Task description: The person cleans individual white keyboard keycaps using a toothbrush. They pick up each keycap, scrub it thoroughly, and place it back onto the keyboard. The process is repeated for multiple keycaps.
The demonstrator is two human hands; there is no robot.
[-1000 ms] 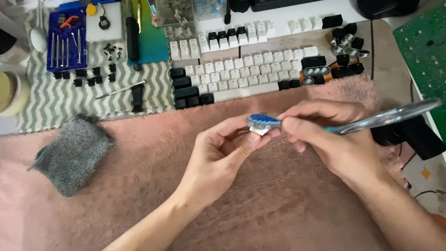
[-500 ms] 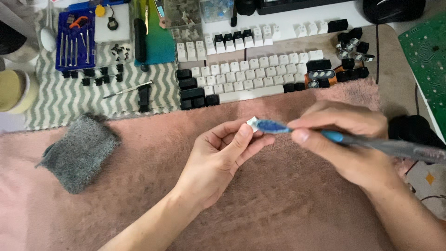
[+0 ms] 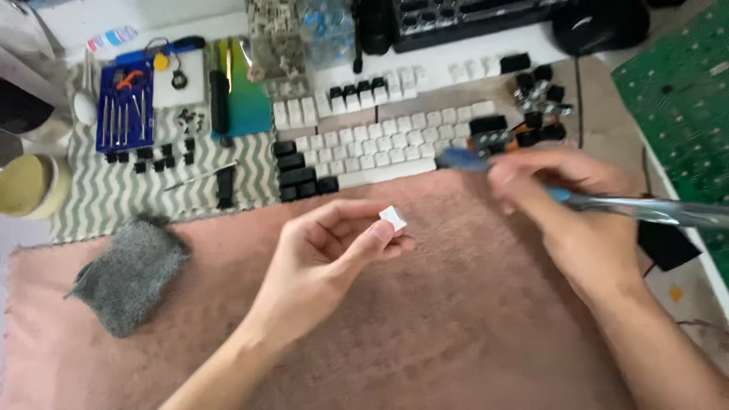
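A small white keycap (image 3: pixel 392 218) is pinched by the left hand (image 3: pixel 326 258) over the pink towel (image 3: pixel 456 326); a blue-headed brush (image 3: pixel 486 163) is gripped by the right hand (image 3: pixel 569 212), apart from it.

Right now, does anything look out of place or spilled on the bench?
Nothing spilled. The keycaps lie in tidy rows; a few black ones sit loose at the right. Left hand pinches a white keycap.

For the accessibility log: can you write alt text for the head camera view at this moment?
A person's left hand pinches a small white keycap above a pink towel, while the right hand holds a blue-headed toothbrush apart from it. Rows of white and black keycaps lie beyond, with a grey cloth at left.
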